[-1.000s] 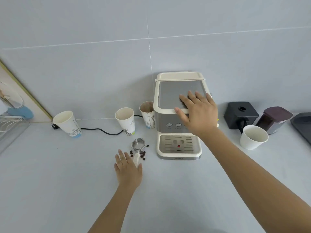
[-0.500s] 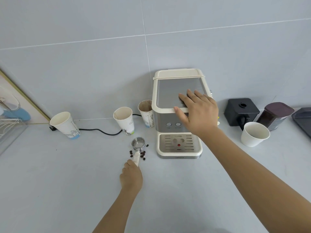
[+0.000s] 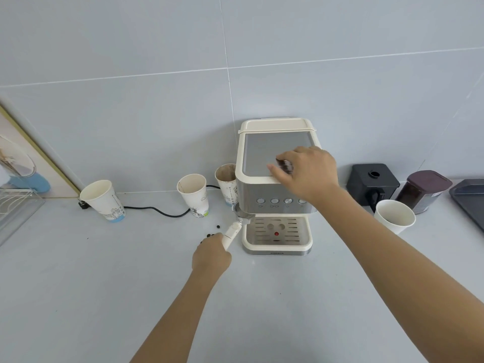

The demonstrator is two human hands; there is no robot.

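My left hand (image 3: 211,254) grips the portafilter (image 3: 234,230) handle. My right hand (image 3: 306,171), fingers curled, braces the espresso machine (image 3: 262,153) top. Portafilter axis runs forward-right from left hand, basket under the machine's left edge.

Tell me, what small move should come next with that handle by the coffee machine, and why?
Probably slide the portafilter rightward under the coffee machine's brew head. The left hand grips its handle, its metal basket sits at the machine's front-left corner, not above the drip tray, and the right hand rests on the machine's top, seemingly bracing it.
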